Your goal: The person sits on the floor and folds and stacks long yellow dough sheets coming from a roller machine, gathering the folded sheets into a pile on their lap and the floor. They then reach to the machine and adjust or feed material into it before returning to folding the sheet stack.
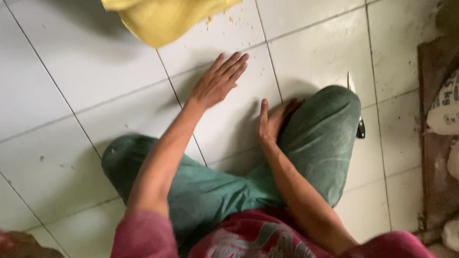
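From my feed the left hand (218, 82) is flat and open, fingers spread over the white tiled floor (44, 86), holding nothing, reaching toward the yellow cloth (168, 14) at the top edge. Right hand (272, 122) is loose and empty too, resting by the green-trousered knee (333, 113), knife (356, 106) just beyond

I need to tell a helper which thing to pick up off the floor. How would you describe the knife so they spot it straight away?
Start at the white tiled floor and find the seated person's green trouser knee on the right. The knife lies on the tile just beyond that knee, away from the sacks. It is the only thin thing there: pale blade, black handle.
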Demonstrator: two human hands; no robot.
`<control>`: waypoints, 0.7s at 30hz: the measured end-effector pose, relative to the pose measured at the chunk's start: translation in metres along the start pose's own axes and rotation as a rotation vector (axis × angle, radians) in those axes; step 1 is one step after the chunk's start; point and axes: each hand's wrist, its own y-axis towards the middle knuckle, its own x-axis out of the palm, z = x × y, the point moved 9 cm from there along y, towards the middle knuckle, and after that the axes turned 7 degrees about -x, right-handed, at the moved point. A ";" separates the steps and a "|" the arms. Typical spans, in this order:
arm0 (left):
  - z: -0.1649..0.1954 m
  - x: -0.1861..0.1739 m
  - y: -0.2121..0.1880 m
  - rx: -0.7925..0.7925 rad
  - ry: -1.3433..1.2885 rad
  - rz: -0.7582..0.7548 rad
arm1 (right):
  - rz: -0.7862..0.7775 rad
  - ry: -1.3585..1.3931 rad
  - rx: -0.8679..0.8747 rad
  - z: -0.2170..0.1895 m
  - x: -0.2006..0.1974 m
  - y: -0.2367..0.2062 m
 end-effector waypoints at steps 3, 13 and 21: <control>-0.018 -0.016 -0.049 -0.478 -0.350 0.182 | 0.041 -0.219 0.133 -0.030 0.014 0.020; 0.079 0.092 -0.285 -2.034 -0.630 0.562 | -0.088 0.282 -0.662 -0.130 0.030 0.130; 0.009 0.062 -0.170 -1.869 -0.097 0.431 | -0.231 0.244 -0.738 -0.145 0.065 0.180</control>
